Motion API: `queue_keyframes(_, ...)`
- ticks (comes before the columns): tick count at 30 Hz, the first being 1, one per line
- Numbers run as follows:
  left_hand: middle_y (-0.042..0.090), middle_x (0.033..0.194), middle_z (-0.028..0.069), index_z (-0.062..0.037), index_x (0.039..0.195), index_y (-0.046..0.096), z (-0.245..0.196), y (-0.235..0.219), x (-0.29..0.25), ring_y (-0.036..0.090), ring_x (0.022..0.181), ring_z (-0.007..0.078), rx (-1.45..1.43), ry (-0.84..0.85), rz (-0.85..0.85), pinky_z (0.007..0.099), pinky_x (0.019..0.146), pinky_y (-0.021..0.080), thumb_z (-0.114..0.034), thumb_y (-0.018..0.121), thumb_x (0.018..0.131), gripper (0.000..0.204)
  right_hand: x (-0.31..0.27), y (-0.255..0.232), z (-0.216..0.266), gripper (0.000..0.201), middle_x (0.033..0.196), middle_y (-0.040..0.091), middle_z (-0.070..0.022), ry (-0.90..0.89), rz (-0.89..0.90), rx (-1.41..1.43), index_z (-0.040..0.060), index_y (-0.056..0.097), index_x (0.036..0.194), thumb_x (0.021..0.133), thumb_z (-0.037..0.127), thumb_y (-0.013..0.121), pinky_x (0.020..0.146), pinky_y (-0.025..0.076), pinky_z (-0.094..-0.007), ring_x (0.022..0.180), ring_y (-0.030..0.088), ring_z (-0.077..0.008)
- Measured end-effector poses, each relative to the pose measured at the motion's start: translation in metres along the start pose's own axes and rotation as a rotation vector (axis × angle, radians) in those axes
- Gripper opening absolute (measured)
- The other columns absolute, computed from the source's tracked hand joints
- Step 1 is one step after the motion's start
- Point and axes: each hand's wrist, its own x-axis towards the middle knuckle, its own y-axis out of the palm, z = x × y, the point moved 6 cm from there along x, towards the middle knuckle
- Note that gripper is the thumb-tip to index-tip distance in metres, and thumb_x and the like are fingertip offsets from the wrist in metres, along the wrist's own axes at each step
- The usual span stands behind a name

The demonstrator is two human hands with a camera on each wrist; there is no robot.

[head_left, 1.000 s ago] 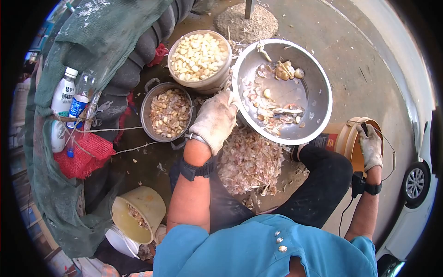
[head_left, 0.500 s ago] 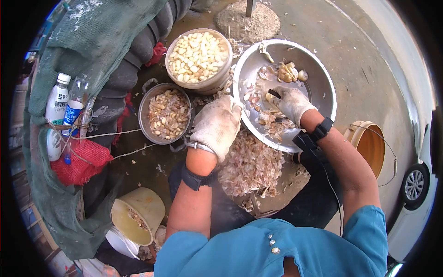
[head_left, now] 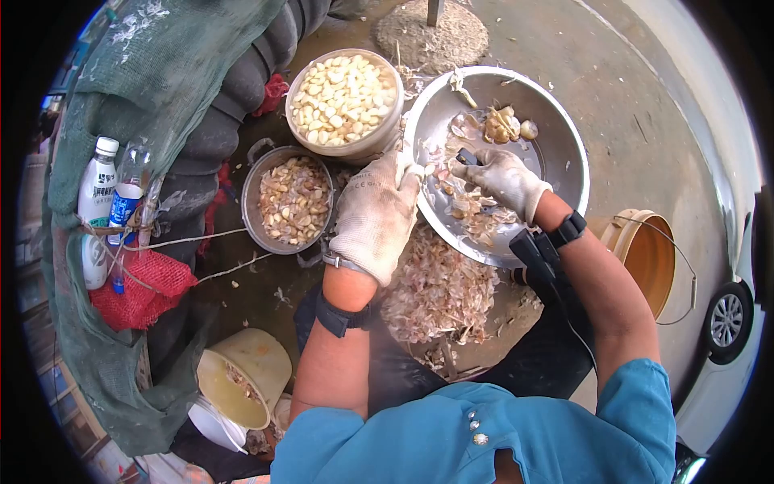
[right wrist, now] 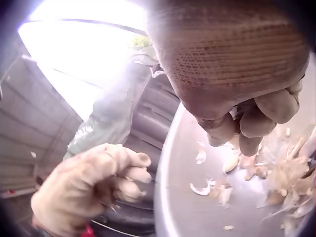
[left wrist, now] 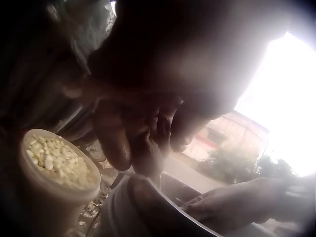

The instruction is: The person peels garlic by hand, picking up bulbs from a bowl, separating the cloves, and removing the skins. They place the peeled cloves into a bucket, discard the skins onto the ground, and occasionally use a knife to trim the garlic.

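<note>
At the nine o'clock rim of the tilted steel basin (head_left: 556, 173), the left hand (head_left: 375, 214) keeps its gloved fingers curled over the edge. The right hand (head_left: 500, 179), a second ago at the orange bucket (head_left: 645, 250), now lies inside, fingers curled among garlic skins (head_left: 476, 211), raking them toward the pile (head_left: 439, 286) below.

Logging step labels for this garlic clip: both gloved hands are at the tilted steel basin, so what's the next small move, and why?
Probably sweep the loose skins down toward the basin's low edge. The left hand grips the rim of the steel basin and holds it tilted, the right hand is inside among the skins with a dark tool, and a pile of skins already lies below that edge.
</note>
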Motion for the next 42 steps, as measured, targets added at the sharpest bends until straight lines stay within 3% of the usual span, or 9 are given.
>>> queue_keyframes(4,0.064,0.106,0.0114,-0.0026,0.11,0.064,-0.009,0.011,0.005,0.064,0.09,0.0272,-0.238,0.043,0.109,0.0337,0.079,0.052,-0.007,0.06,0.09,0.021,-0.053,-0.003,0.018,0.028,0.073,0.061,0.004,0.147,0.165,0.639,0.0062,0.069,0.101,0.096,0.033,0.062,0.043,0.025,-0.018,0.05,0.039,-0.0009)
queue_keyframes(6,0.065,0.109,0.0113,-0.0017,0.116,0.062,-0.034,0.009,0.002,0.064,0.09,0.0228,-0.108,0.417,-0.009,0.031,0.08,0.051,-0.007,0.057,0.093,0.024,-0.07,-0.003,0.024,0.027,0.071,0.059,0.0044,0.146,0.186,0.717,0.0066,0.068,0.099,0.097,0.033,0.062,0.043,0.024,-0.0183,0.049,0.038,-0.0011)
queue_keyframes(7,0.065,0.109,0.0113,-0.0017,0.116,0.062,-0.04,0.008,0.001,0.064,0.09,0.0228,-0.106,0.419,-0.004,0.031,0.08,0.051,-0.007,0.057,0.093,0.024,-0.076,-0.001,0.025,0.026,0.07,0.058,0.0048,0.143,0.209,0.792,0.007,0.068,0.097,0.097,0.033,0.062,0.043,0.024,-0.0185,0.049,0.037,-0.0013)
queue_keyframes(10,0.064,0.108,0.0097,0.0002,0.118,0.061,-0.037,0.029,0.004,0.062,0.091,0.0164,-0.755,-0.139,0.379,0.0279,0.081,0.048,-0.012,0.056,0.093,0.029,-0.085,0.004,0.019,0.027,0.068,0.057,0.0055,0.138,0.194,0.797,0.0076,0.067,0.091,0.096,0.034,0.062,0.044,0.025,-0.0188,0.049,0.037,-0.0014)
queue_keyframes(13,0.064,0.108,0.0085,0.0013,0.117,0.062,-0.038,0.03,0.005,0.061,0.089,0.0156,-0.806,-0.227,0.4,0.0271,0.081,0.047,-0.018,0.059,0.093,0.031,-0.088,0.006,0.011,0.033,0.069,0.056,0.0062,0.116,0.193,0.79,0.0075,0.068,0.09,0.095,0.039,0.062,0.046,0.028,-0.0194,0.052,0.039,-0.0015)
queue_keyframes(16,0.063,0.105,0.0073,0.0032,0.115,0.062,-0.039,0.024,0.008,0.059,0.085,0.0144,-1.014,-0.067,0.244,0.0267,0.08,0.047,-0.021,0.057,0.095,0.032,-0.092,-0.007,0.019,0.038,0.072,0.053,0.0068,0.098,0.085,0.679,0.0087,0.065,0.101,0.099,0.045,0.053,0.047,0.025,-0.0195,0.054,0.037,-0.002)
queue_keyframes(19,0.062,0.103,0.0068,0.004,0.113,0.063,-0.038,0.013,0.011,0.058,0.085,0.0132,-0.832,-0.011,0.254,0.0267,0.078,0.047,-0.022,0.056,0.096,0.032,-0.097,-0.017,0.025,0.041,0.074,0.054,0.006,0.102,0.093,0.605,0.0077,0.065,0.104,0.099,0.046,0.051,0.05,0.027,-0.0196,0.057,0.039,-0.0025)
queue_keyframes(27,0.062,0.1,0.005,0.0012,0.117,0.062,-0.034,0.027,0.016,0.055,0.083,0.0107,-0.948,-0.177,0.339,0.0243,0.076,0.044,-0.021,0.057,0.097,0.03,-0.096,-0.023,0.03,0.044,0.079,0.056,-0.0001,-0.096,0.201,0.299,0.0091,0.06,0.122,0.102,0.045,0.043,0.066,0.043,-0.0258,0.069,0.049,-0.0097)
queue_keyframes(42,0.063,0.101,0.0073,0.0054,0.12,0.057,-0.031,0.038,0.013,0.057,0.085,0.0121,-1.289,-0.397,0.429,0.025,0.078,0.046,-0.025,0.067,0.09,0.044,-0.102,-0.02,0.018,0.046,0.084,0.06,-0.0046,-0.196,0.184,0.4,0.0053,0.055,0.133,0.101,0.038,0.049,0.076,0.047,-0.03,0.077,0.055,-0.0139)
